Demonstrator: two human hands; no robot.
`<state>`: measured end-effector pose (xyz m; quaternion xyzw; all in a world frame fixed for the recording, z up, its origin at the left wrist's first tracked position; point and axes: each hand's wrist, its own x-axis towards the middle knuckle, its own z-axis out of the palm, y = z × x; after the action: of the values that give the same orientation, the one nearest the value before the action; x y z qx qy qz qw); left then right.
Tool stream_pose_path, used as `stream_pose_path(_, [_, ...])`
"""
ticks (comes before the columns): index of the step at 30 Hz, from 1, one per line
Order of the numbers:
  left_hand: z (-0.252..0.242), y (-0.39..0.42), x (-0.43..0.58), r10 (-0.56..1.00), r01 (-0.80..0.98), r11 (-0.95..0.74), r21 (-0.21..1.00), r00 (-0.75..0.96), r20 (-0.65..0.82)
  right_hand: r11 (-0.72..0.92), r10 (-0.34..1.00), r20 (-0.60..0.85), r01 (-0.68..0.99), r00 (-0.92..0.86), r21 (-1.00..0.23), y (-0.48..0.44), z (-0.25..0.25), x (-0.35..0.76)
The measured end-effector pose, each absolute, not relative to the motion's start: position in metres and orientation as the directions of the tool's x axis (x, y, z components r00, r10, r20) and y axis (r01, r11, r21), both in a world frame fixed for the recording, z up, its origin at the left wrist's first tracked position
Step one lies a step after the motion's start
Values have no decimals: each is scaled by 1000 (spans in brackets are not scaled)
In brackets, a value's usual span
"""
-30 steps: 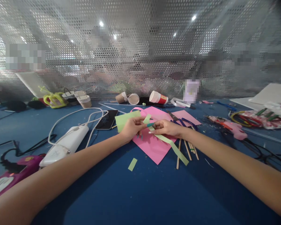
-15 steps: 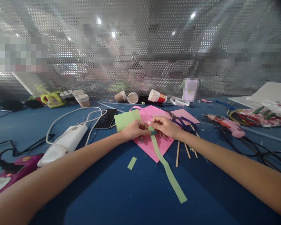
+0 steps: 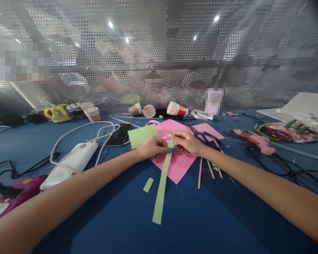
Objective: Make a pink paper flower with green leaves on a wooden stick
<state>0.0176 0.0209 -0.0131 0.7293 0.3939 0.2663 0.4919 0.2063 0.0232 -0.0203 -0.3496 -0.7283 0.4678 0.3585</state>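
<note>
My left hand (image 3: 151, 147) and my right hand (image 3: 187, 141) meet over a pink paper sheet (image 3: 178, 165) on the blue table (image 3: 175, 218). Both pinch the top end of a long light-green paper strip (image 3: 161, 187), which trails from my fingers toward me across the pink sheet and the table. A small teal piece (image 3: 173, 150) shows between my fingertips. A green paper rectangle (image 3: 142, 135) lies just behind my left hand.
Scissors (image 3: 205, 135) and several wooden sticks (image 3: 200, 173) lie by my right hand. A green scrap (image 3: 148, 185), a phone (image 3: 119, 135), a white charger with cable (image 3: 71, 164), paper cups (image 3: 177, 109) and a pink glue gun (image 3: 257, 141) sit around. A perforated metal screen (image 3: 159, 53) stands behind.
The free end of the green strip has swung from lower right to pointing straight toward me, left of where it was. My hands stayed together over the pink sheet.
</note>
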Motion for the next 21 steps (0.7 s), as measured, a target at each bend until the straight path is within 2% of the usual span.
stream_pose_path(4, [-13, 22, 16, 787, 318, -244, 916, 617, -5, 406, 764, 241, 155, -599, -901, 27, -17, 208])
stream_pose_path(8, [-13, 17, 17, 828, 341, -251, 906, 560, 18, 534, 675, 256, 218, -692, -817, 28, -14, 206])
stream_pose_path(11, [-14, 12, 16, 831, 321, -277, 906, 552, 59, 561, 665, 271, 227, -696, -796, 28, -12, 206])
stream_pose_path(16, [-15, 8, 15, 811, 311, -430, 848, 545, 211, 528, 685, 261, 216, -681, -821, 28, -6, 210])
stream_pose_path(21, [-14, 7, 15, 791, 337, -504, 795, 549, 269, 638, 656, 275, 321, -703, -700, 25, -3, 210])
